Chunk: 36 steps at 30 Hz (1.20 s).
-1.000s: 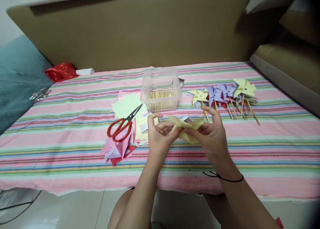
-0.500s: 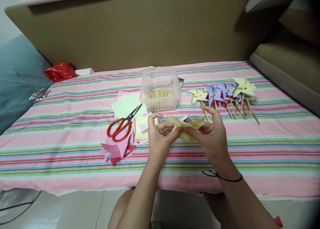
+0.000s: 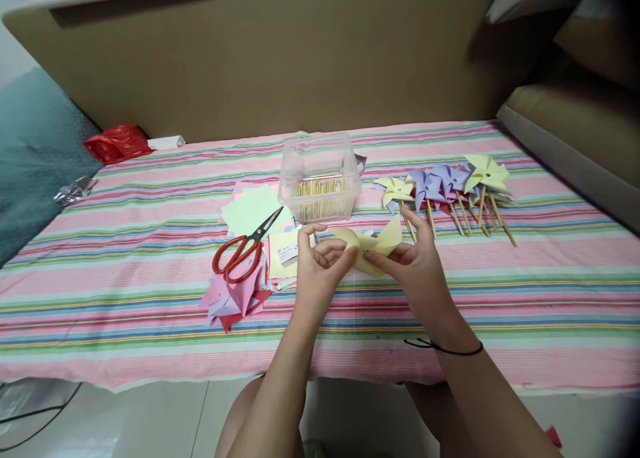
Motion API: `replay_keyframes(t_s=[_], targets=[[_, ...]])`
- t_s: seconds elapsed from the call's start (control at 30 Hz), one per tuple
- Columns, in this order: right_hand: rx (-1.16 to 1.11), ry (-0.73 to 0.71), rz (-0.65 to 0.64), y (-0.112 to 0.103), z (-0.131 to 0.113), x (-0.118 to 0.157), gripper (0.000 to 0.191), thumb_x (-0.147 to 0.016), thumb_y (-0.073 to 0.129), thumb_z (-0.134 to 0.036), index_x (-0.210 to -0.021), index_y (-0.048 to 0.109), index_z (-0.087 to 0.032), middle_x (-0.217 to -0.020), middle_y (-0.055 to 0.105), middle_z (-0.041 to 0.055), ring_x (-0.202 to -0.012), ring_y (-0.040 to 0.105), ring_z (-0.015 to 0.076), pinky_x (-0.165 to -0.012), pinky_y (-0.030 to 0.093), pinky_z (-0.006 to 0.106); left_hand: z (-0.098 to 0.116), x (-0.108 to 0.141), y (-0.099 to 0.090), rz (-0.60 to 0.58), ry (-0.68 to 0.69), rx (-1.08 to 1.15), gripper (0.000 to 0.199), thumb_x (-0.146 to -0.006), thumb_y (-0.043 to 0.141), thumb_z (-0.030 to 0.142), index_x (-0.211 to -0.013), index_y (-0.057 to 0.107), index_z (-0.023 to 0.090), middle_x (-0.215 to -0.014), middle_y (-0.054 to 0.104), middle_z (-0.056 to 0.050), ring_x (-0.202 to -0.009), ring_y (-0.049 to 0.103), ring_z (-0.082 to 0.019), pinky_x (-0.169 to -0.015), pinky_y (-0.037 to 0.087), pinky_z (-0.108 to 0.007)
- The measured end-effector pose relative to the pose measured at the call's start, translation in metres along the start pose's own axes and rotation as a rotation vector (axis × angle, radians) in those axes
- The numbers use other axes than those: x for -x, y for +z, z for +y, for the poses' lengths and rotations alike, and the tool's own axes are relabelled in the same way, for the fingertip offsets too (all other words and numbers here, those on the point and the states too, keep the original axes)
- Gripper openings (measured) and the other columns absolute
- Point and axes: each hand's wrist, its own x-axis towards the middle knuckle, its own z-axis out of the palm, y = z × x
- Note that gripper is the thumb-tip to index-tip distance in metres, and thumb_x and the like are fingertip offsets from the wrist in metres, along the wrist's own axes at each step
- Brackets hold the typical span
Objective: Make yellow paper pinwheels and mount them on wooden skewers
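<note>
A pale yellow paper pinwheel (image 3: 377, 246), its blades curled, is held up between both hands above the striped cloth. My left hand (image 3: 323, 265) pinches its left side with thumb and fingers. On the other side, my right hand (image 3: 417, 255) grips it, thumb near the middle and index finger raised. Just left of my left hand lies a stack of coloured paper squares (image 3: 278, 245) with a small white labelled packet (image 3: 289, 253) on top. Behind the hands stands a clear plastic box (image 3: 320, 171) of short wooden sticks (image 3: 318, 195).
Red-handled scissors (image 3: 245, 248) rest across papers, above cut pink and purple pieces (image 3: 235, 295). Finished pinwheels on sticks (image 3: 450, 185) lie to the right. A red plastic bag (image 3: 117, 145) and a white roll (image 3: 166, 143) sit at the back left, against the sofa back (image 3: 280, 65).
The pinwheel's right blade now stands up higher and its folds have opened towards me. Both hands keep their grip, the right fingers shifted slightly left.
</note>
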Motion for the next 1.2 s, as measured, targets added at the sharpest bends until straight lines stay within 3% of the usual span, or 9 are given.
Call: replay_keyframes(t_s=[0.17, 0.4, 0.63, 0.97, 1.1, 1.2], targets=[[-0.057, 0.051, 0.019, -0.002, 0.001, -0.002, 0.101, -0.058, 0.086, -0.032, -0.139, 0.026, -0.026, -0.076, 0.073, 0.0005, -0.074, 0.072, 0.0275, -0.066, 0.061, 0.045, -0.003, -0.001, -0.001, -0.041, 0.002, 0.022, 0.050, -0.069, 0.075, 0.032, -0.102, 0.038, 0.024, -0.070, 0.067, 0.004, -0.057, 0.062, -0.010, -0.052, 0.046, -0.018], [-0.055, 0.066, -0.019, -0.005, 0.000, -0.001, 0.099, -0.058, 0.086, -0.033, -0.138, 0.029, -0.026, -0.077, 0.073, 0.0008, -0.077, 0.072, 0.0270, -0.069, 0.061, 0.044, -0.004, 0.000, 0.000, -0.074, -0.015, -0.006, 0.064, -0.059, 0.083, 0.024, -0.102, 0.036, 0.025, -0.073, 0.066, 0.005, -0.063, 0.065, -0.011, -0.060, 0.049, -0.021], [-0.040, 0.123, -0.056, -0.001, -0.004, -0.001, 0.097, -0.062, 0.082, -0.040, -0.139, 0.027, -0.022, -0.083, 0.075, 0.0043, -0.083, 0.071, 0.0275, -0.076, 0.057, 0.046, -0.004, -0.003, -0.003, 0.085, -0.038, -0.003, 0.061, -0.061, 0.080, 0.023, -0.100, 0.033, 0.025, -0.067, 0.062, 0.008, -0.057, 0.062, -0.010, -0.056, 0.048, -0.020], [-0.035, 0.090, -0.037, 0.012, 0.002, 0.000, 0.102, -0.060, 0.084, -0.040, -0.140, 0.025, -0.020, -0.081, 0.075, 0.0055, -0.081, 0.070, 0.0257, -0.072, 0.057, 0.039, -0.003, -0.001, -0.007, -0.018, -0.071, 0.024, 0.064, -0.059, 0.082, 0.024, -0.103, 0.036, 0.024, -0.074, 0.069, 0.002, -0.069, 0.068, -0.016, -0.066, 0.052, -0.026], [-0.038, 0.061, -0.060, 0.015, 0.001, 0.002, 0.092, -0.065, 0.081, -0.038, -0.138, 0.028, -0.022, -0.080, 0.073, 0.0026, -0.079, 0.070, 0.0222, -0.072, 0.056, 0.036, -0.004, -0.004, -0.017, -0.001, -0.060, 0.031, 0.066, -0.059, 0.082, 0.023, -0.106, 0.037, 0.024, -0.073, 0.070, 0.001, -0.070, 0.068, -0.017, -0.066, 0.052, -0.027], [-0.026, 0.013, -0.034, 0.013, -0.001, 0.003, 0.072, -0.070, 0.078, -0.038, -0.130, 0.040, -0.024, -0.088, 0.073, 0.0038, -0.084, 0.069, 0.0205, -0.076, 0.055, 0.035, -0.001, -0.005, -0.027, 0.094, -0.070, 0.052, 0.068, -0.056, 0.083, 0.022, -0.106, 0.037, 0.024, -0.070, 0.069, 0.002, -0.065, 0.067, -0.016, -0.061, 0.050, -0.025]])
